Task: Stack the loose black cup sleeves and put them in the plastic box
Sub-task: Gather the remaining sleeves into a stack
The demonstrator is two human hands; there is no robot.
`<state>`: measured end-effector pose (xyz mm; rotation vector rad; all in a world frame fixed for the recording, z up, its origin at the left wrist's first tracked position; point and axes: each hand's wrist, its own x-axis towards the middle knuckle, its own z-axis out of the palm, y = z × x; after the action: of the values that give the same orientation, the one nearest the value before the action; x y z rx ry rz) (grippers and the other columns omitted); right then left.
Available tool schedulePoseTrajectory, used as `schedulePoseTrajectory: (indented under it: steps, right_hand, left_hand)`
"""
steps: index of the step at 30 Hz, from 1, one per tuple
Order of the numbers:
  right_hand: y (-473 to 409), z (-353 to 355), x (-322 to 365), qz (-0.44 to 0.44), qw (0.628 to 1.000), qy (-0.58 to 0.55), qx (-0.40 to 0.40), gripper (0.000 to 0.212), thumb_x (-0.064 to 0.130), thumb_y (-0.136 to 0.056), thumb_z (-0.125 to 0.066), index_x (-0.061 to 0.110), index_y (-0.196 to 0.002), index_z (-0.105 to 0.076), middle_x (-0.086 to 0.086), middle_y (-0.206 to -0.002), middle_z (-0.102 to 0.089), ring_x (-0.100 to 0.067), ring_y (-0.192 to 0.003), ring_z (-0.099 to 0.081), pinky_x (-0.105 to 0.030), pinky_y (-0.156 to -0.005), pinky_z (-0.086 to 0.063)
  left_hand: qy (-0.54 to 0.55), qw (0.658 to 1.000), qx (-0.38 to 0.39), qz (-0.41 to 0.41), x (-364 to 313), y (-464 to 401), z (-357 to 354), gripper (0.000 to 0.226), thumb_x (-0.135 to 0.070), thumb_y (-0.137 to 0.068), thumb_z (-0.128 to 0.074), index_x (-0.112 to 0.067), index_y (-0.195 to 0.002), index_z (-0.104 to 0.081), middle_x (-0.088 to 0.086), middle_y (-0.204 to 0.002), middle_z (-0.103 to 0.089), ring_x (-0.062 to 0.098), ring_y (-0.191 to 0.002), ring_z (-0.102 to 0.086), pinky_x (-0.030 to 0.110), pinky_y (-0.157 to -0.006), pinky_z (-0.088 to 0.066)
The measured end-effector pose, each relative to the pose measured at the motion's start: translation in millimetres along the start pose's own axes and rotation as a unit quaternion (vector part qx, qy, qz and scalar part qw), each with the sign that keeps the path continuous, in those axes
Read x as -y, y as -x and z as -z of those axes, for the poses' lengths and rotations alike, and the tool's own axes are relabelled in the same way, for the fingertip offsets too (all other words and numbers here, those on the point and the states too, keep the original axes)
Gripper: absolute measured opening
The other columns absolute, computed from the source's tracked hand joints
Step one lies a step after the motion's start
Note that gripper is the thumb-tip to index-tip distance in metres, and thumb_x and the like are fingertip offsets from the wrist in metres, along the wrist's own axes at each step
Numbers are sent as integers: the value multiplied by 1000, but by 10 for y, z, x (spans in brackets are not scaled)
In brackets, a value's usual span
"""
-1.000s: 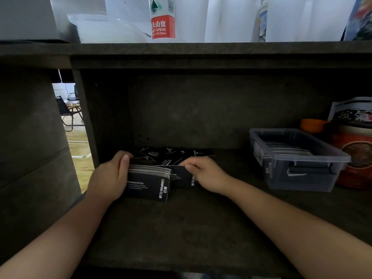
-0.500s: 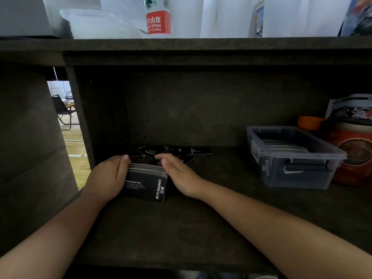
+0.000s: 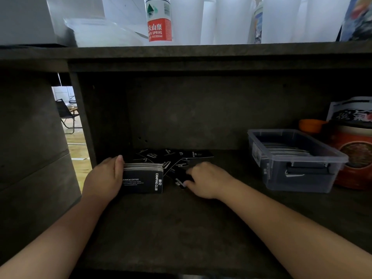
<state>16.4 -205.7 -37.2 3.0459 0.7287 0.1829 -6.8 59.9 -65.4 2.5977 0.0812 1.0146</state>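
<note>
A stack of black cup sleeves (image 3: 143, 179) printed "CAMPING CLUB" stands on edge on the dark shelf. My left hand (image 3: 104, 178) grips its left end. Behind it several loose black sleeves (image 3: 171, 157) lie scattered flat. My right hand (image 3: 207, 181) is just right of the stack, fingers closed on one loose black sleeve (image 3: 180, 181) at the pile's near edge. The clear plastic box (image 3: 296, 160) sits to the right, with a row of sleeves inside it.
A red tin (image 3: 354, 154), an orange cup (image 3: 311, 125) and a printed packet stand right of the box. The upper shelf edge (image 3: 181, 55) hangs low overhead, with a water bottle (image 3: 159, 21) on it. A wooden side panel (image 3: 84, 127) bounds the left.
My right hand left the top of the stack and moved right onto a loose sleeve. The left hand and the stack stayed in place.
</note>
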Motion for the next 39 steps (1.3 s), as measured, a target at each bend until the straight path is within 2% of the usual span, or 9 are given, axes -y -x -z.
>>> schedulePoseTrajectory:
  steps: [4, 7, 10, 14, 20, 24, 31, 35, 39]
  right_hand:
    - [-15, 77, -363, -27, 998, -29, 40, 67, 53, -94, -50, 30, -152, -25, -7, -156, -27, -27, -144, -19, -44, -115, -26]
    - [6, 18, -624, -43, 986, -118, 114, 65, 52, -92, -55, 32, -150, -30, -2, -156, -30, -21, -142, -28, -35, -113, -28]
    - [-30, 32, -744, -53, 977, -181, 98, 63, 43, -89, -64, 33, -145, -38, 0, -147, -42, -17, -132, -41, -32, -108, -36]
    - [-87, 5, -755, -65, 980, -146, 120, 60, 46, -89, -63, 36, -143, -40, -4, -148, -32, -25, -139, -28, -42, -112, -31]
    - [-89, 35, -759, -97, 925, -359, -81, 7, 19, -89, -68, 25, -93, -68, 9, -92, -64, -12, -88, -64, -23, -75, -51]
    - [-131, -50, -493, -101, 890, -430, -112, 10, 17, -93, -62, 18, -98, -71, 5, -87, -66, -9, -70, -68, -23, -68, -58]
    - [-179, -194, 122, 18, 895, -430, -119, 32, -1, -97, -47, 18, -113, -66, 12, -90, -61, -1, -73, -59, -14, -69, -51]
    - [-229, -196, 304, 49, 907, -392, -146, 28, 17, -101, -45, 19, -124, -62, 5, -117, -66, -4, -105, -59, -17, -90, -45]
    - [-238, -199, 488, 55, 873, -483, -39, 41, 40, -96, -54, 23, -133, -50, 2, -130, -57, -11, -119, -53, -29, -101, -43]
  left_hand:
    - [7, 1000, -4, 0, 9, 0, 5, 48, -34, -103, -24, -10, -92, -63, 9, -83, -62, 24, -74, -58, 36, -66, -44]
    - [14, 1000, -6, 10, 30, -13, -4, 50, -35, -103, -26, -6, -94, -65, 13, -84, -64, 30, -79, -61, 40, -71, -48]
    - [30, 999, -4, 20, 29, -13, -4, 50, -35, -103, -27, -7, -93, -67, 13, -83, -66, 31, -79, -62, 38, -70, -46]
    - [48, 999, 2, 21, 20, 0, 27, 51, -35, -103, -25, -10, -92, -68, 11, -82, -66, 28, -78, -61, 38, -70, -47]
    - [62, 998, 2, 9, 19, 5, 31, 49, -33, -103, -27, -12, -91, -69, 9, -81, -68, 25, -77, -61, 33, -68, -41]
    - [66, 998, 3, 8, 35, 8, 22, 49, -34, -103, -26, -13, -92, -69, 8, -82, -68, 23, -77, -60, 32, -67, -39]
    - [96, 995, -18, 0, 75, 23, 18, 53, -46, -102, -17, -21, -113, -62, 5, -94, -70, 26, -86, -64, 35, -73, -46]
    - [135, 991, 6, 19, 31, 29, 34, 48, -40, -104, -20, -24, -113, -65, -2, -95, -66, 16, -89, -59, 30, -76, -42]
    - [201, 977, 22, 63, -28, 19, 35, 33, -35, -104, -28, -18, -98, -55, -1, -85, -62, 18, -82, -59, 27, -64, -40]
